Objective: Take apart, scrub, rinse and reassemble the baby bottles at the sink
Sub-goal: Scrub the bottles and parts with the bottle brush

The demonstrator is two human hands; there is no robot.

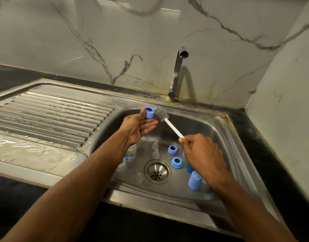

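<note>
A blue bottle collar ring [149, 112] is held up over the back left corner of the sink basin [218, 135], pinched between the thumb and fingertips of the left hand [138, 127], whose palm faces up and to the right. The grey silicone head of a bottle brush [161, 114] touches the ring's right side. The brush's white handle [173, 129] slants down to the right into the right hand [201, 155], whose fingers are curled round its lower end with the thumb on top.

Below the hands, on the basin floor, two more blue collar rings lie open side up: one [172, 149] behind the drain, another [176, 162] just right of it. A pale blue cap [195, 180] lies tilted near the front right, and a darker blue piece [189, 168], partly hidden by the right wrist, sits beside it. Two clear silicone teats [155, 149] stand one behind the other, between the rings and the left forearm. A clear bottle [131, 153] with a blue printed label lies against the basin's left wall, mostly covered by the left forearm; a second clear piece [122, 166] lies just in front of it, too faint to identify. The round steel drain strainer [157, 172] sits in the middle of the floor.

A chrome tap [177, 72] rises behind the basin, its spout pointing forward. The ribbed draining board [50, 116] to the left is wet, with puddles on its flat front part. White veined marble-look panels [97, 41] cover the walls, and a black countertop [265, 137] surrounds the sink.
</note>
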